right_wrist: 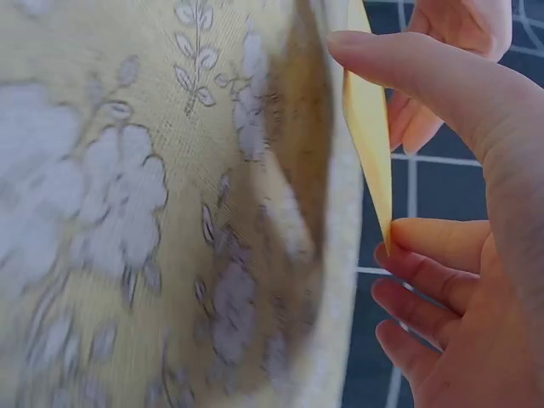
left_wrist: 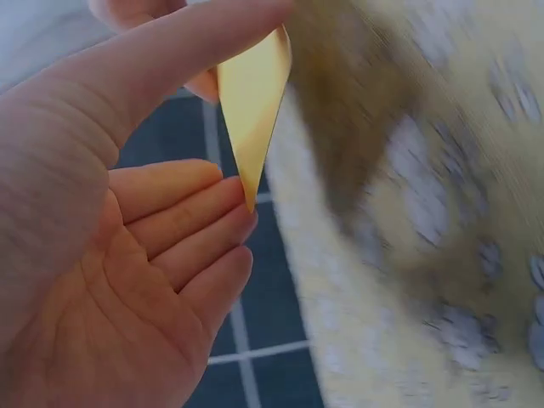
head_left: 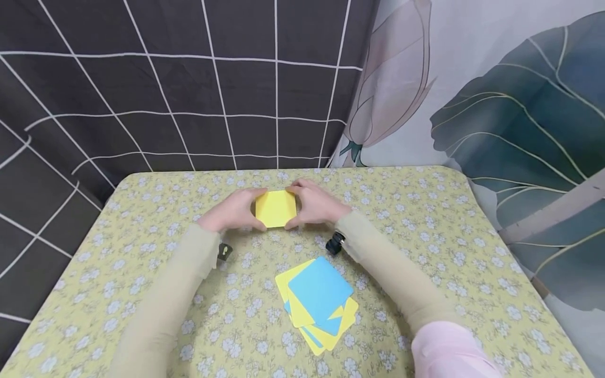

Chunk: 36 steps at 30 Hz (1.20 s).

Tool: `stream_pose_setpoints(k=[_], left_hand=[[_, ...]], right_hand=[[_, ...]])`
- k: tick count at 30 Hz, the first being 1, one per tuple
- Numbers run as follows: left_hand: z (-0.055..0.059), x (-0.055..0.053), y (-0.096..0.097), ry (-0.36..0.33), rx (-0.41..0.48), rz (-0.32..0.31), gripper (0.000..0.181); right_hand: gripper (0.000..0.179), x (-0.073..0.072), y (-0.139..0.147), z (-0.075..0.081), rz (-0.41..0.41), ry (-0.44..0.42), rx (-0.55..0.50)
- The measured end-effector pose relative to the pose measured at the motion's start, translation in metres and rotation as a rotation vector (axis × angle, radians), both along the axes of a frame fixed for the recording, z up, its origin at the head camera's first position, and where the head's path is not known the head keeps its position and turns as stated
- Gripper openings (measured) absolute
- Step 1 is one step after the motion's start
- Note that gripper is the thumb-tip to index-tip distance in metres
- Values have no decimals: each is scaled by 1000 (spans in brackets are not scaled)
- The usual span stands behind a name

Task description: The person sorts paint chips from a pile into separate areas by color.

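"Where is the card, and who has it?"

"I do. My left hand and right hand grasp a thin, smooth yellow square card from opposite sides, thumbs at its near corners, fingers toward its far ones. It appears raised over the desk, just in from the middle of the far edge."

"What could spoil the moment?"

"Pressure, in my judgement. Both wrist views show the card bowed; squeezing harder could crease it, and a slipping thumb could let it spring loose. My cream right sleeve also passes near a loose pile of yellow and blue cards; a careless drag of that arm could scatter them."

"And the surfaces around you?"

"The pile lies fanned between my forearms, well in from the desk's far edge, a matte-looking blue square with rounded corners on top. Beneath everything, a yellow cloth printed with pale flowers covers the desk; the wrist views suggest a fine weave. Beyond the far edge hangs a dark, white-gridded backdrop, which looks like fabric, its lines slightly wavy."
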<state>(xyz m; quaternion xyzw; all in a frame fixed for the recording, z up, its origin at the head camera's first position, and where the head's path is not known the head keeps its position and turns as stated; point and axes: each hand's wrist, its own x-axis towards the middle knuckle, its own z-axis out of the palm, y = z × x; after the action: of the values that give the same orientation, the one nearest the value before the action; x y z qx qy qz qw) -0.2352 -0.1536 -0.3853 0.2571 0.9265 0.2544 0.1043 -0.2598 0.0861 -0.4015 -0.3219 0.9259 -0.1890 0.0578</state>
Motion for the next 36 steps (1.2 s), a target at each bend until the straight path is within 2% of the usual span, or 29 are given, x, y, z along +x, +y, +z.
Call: stream_pose_setpoints(k=[3, 7, 13, 15, 18, 21, 29, 36], left_hand=[[-6, -6, -5, -55, -2, 2, 100], [-11, -6, -9, -108, 10, 17, 97], [-16, -1, -9, -89, 55, 35, 102], [-19, 5, -7, -71, 85, 47, 104], [-19, 19, -1, -55, 105, 76, 106], [-17, 39, 8, -46, 92, 85, 107], [-19, 90, 35, 2, 66, 6, 109], [-19, 136, 57, 35, 50, -27, 110]], right_hand=[[102, -8, -9, -7, 1, -38, 44], [99, -10, -13, -12, -4, -77, 54], [106, -4, -2, -4, -17, -79, 17], [105, 0, 5, 1, -8, -72, 5], [104, 10, 17, 8, 5, -68, -11], [103, 24, 32, 15, 12, -77, -22], [104, 66, 66, 21, 85, -53, -20], [107, 102, 93, 19, 118, -119, -20]])
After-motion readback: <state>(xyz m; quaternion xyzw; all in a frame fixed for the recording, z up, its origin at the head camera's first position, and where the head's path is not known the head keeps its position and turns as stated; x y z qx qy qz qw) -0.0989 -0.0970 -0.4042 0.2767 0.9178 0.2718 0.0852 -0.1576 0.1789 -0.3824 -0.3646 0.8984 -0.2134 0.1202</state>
